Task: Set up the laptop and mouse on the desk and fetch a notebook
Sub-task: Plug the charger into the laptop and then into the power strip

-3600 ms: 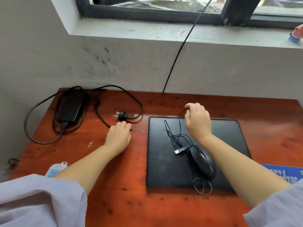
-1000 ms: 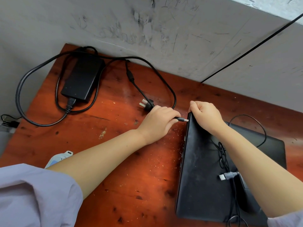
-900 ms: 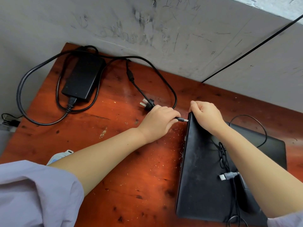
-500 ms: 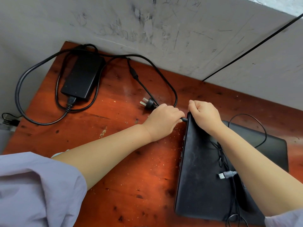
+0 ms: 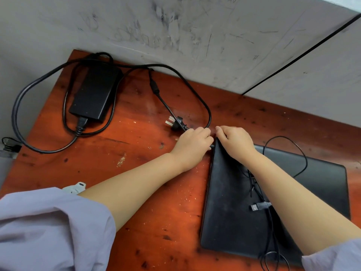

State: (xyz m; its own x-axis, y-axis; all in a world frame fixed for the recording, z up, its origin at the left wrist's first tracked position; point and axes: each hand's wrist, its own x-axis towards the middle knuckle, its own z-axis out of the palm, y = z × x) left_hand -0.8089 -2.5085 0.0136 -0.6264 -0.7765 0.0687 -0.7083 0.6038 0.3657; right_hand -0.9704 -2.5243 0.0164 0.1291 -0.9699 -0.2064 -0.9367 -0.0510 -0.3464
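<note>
The left hand (image 5: 192, 144) pinched the charger plug (image 5: 212, 147) at the shut laptop (image 5: 230, 202)'s ten-o'clock corner, the right hand (image 5: 235, 141) clasped that corner; mouse cable (image 5: 285, 153) unplugged, wall plug (image 5: 175, 123) loose, no notebook visible.

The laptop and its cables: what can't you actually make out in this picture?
All in the head view:
- Charger tip and socket: covered by the left hand at the laptop edge, so whether it's seated can't be told.
- Mouse: hidden under the right hand's forearm; only its USB plug and cord show.
- Laptop's near corner: cut off by the sleeve.
- Notebook: not in view.
- Wall plug: lying loose on the desk.
</note>
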